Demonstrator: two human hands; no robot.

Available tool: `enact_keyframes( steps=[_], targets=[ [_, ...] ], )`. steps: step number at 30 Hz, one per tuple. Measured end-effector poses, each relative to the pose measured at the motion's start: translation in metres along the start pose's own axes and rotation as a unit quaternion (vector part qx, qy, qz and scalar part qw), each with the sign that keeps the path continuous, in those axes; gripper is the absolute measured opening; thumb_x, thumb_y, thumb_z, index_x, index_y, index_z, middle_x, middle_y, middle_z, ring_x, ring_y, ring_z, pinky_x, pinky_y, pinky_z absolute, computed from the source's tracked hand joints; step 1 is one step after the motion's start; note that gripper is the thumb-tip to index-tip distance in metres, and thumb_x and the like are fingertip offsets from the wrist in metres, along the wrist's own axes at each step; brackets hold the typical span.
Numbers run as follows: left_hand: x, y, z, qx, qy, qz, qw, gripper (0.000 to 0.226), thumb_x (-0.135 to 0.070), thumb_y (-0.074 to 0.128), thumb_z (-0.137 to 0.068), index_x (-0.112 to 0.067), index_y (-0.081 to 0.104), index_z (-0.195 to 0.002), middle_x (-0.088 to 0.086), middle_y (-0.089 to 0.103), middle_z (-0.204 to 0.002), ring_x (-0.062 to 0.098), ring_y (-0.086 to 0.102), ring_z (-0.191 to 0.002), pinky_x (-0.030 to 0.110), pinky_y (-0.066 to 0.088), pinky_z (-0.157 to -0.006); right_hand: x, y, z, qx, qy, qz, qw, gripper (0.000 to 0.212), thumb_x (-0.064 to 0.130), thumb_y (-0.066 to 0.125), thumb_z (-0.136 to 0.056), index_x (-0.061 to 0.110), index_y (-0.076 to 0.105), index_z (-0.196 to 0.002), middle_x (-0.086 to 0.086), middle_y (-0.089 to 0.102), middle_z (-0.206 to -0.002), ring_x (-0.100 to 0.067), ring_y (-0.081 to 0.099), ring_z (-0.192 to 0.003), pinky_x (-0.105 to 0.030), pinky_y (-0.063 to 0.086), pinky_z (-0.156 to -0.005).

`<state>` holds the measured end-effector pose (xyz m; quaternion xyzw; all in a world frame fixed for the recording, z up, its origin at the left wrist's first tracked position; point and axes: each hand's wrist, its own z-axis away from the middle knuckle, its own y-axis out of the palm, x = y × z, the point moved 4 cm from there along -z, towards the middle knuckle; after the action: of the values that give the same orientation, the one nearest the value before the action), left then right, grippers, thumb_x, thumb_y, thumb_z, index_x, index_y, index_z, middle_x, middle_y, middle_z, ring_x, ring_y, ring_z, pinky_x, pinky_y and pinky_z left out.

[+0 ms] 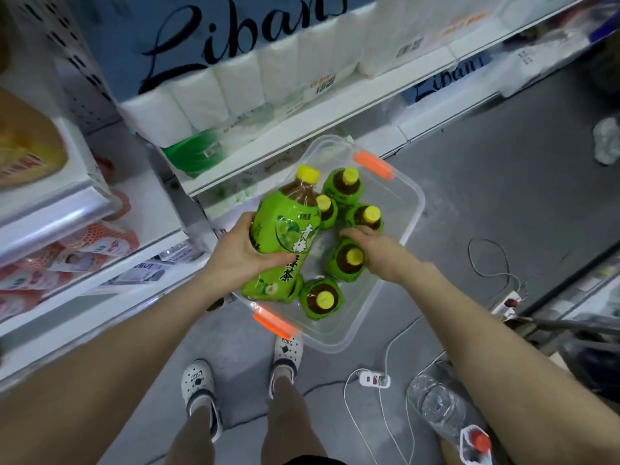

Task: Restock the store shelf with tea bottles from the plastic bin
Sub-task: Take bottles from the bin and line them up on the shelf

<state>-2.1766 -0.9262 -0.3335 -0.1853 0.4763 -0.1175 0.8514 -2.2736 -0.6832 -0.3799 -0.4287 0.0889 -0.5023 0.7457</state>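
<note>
A clear plastic bin [407, 209] with orange handles stands on the grey floor in front of the shelves. Several green-labelled tea bottles with yellow caps stand upright in it. My left hand [240, 251] grips one tea bottle [285, 236] round its middle and holds it tilted above the bin's left side, cap pointing away from me. My right hand [372, 248] reaches into the bin, its fingers curled over the shoulder of an upright bottle [347, 261]. The white store shelf [322, 119] runs behind the bin.
Packs of paper rolls [214, 92] fill the shelf above the bin. Red and white pouches [90, 250] lie on the left shelves. A power strip [374, 379] with white cables, a clear water bottle [443, 414] and my feet in white clogs [285, 359] are on the floor.
</note>
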Motion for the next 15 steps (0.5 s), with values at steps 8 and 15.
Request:
enact_keyframes(
  steps=[8,15],
  targets=[
    [0.018,-0.007,0.003,-0.010,-0.054,0.073,0.996,0.090,-0.052,0.091,-0.045,-0.026,0.049,-0.120,-0.013,0.067,-0.109,0.005,0.067,-0.096,0.035,0.055,-0.089,0.016,0.028,-0.055,-0.082,-0.069,0.024,0.994,0.059,0.033,0.076,-0.080,0.010,0.053,-0.129,-0.016,0.056,-0.120,-0.036,0.052,-0.110,-0.040,0.039,-0.097],
    [0.031,-0.012,0.008,-0.042,-0.095,0.129,0.986,0.094,-0.058,0.085,-0.041,-0.023,0.051,-0.122,-0.009,0.068,-0.112,0.007,0.068,-0.098,0.038,0.056,-0.089,0.009,0.037,-0.069,0.068,-0.082,0.031,0.994,0.105,0.027,0.090,-0.060,0.016,0.030,-0.146,-0.012,0.043,-0.143,-0.030,0.047,-0.127,-0.034,0.035,-0.106]
  ],
)
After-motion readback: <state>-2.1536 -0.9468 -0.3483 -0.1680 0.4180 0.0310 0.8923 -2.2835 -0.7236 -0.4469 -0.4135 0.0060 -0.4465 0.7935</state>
